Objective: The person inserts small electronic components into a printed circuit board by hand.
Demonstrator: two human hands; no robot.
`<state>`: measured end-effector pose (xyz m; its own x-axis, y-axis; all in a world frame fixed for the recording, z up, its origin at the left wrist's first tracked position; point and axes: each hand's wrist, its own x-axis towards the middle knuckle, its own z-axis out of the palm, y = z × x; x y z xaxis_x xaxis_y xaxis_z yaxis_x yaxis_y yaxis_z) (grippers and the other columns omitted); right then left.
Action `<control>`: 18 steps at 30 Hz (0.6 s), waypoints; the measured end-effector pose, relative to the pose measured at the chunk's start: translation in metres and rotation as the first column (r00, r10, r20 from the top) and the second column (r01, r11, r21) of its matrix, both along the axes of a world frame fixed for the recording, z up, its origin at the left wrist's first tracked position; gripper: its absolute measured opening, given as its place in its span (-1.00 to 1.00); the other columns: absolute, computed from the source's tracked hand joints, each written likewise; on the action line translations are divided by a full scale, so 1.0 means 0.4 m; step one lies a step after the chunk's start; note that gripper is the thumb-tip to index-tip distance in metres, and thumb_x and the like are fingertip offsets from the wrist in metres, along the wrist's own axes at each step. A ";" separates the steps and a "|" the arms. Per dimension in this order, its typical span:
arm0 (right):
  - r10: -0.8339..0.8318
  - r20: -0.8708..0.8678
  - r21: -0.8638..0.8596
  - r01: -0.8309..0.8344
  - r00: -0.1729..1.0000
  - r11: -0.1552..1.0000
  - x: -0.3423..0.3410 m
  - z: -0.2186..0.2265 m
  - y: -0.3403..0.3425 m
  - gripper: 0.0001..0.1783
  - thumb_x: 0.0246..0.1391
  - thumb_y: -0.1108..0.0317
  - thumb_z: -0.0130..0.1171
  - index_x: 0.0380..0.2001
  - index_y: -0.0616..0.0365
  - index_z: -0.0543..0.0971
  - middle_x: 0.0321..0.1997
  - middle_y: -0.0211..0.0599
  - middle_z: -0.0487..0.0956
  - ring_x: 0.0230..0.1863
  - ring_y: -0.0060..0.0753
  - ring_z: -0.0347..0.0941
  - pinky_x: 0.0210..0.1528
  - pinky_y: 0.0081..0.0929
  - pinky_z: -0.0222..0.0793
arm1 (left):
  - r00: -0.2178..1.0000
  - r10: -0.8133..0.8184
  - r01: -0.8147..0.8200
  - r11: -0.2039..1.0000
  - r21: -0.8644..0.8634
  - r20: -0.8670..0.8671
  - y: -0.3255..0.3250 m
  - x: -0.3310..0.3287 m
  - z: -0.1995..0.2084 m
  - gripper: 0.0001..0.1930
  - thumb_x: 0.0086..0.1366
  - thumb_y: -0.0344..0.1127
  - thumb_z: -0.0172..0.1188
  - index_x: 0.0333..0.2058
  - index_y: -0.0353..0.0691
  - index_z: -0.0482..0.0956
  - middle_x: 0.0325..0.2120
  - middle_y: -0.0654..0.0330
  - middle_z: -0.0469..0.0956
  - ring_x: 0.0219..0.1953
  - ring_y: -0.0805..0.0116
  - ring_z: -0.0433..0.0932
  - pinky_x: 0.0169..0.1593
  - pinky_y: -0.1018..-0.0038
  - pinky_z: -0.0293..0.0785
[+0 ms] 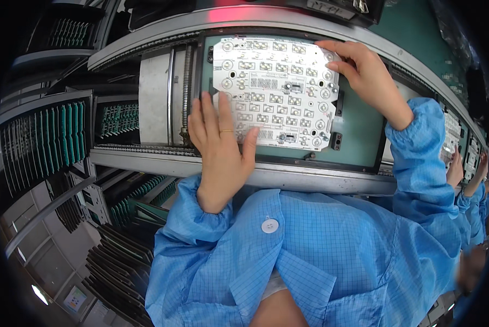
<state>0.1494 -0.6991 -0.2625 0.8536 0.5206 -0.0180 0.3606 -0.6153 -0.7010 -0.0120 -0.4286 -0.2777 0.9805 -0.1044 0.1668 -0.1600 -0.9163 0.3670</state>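
Note:
A white circuit board [280, 111] with rows of small components lies on a green fixture plate [359, 144] in a dark frame. My left hand [222, 144] rests over the board's lower left edge, fingers stretched out and apart, a ring on one finger. At the upper right corner, my right hand [364, 73] holds the board's edge between thumb and forefinger; its other fingers are mostly hidden. Black blocks [336, 140] stand on the plate along the board's right side.
A metal conveyor rail [288, 171] runs between me and the fixture. Racks of green boards [45, 141] stand at the left, with dark panels [116, 272] below them. A co-worker's hand [455, 170] and more white boards show at the far right. Dark equipment [337, 8] sits beyond the line.

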 end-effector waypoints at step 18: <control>0.086 0.300 -0.435 0.056 0.950 0.898 -0.201 0.031 0.048 -0.46 0.06 0.66 0.12 0.15 0.13 0.53 0.33 -0.15 0.42 0.38 -0.05 0.28 0.41 -0.02 0.06 | 0.985 -0.160 0.147 0.974 -0.172 -0.064 0.028 0.053 0.023 -0.19 0.30 -0.06 0.25 0.37 -0.40 0.15 0.42 -0.26 -0.02 0.46 -0.25 -0.05 0.43 -0.13 -0.16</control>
<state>0.0691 -0.6800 -0.2501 0.8459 0.5331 0.0141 0.5229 -0.8238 -0.2189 0.0091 -0.4175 -0.2686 0.9655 -0.2317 0.1188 -0.2591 -0.8083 0.5287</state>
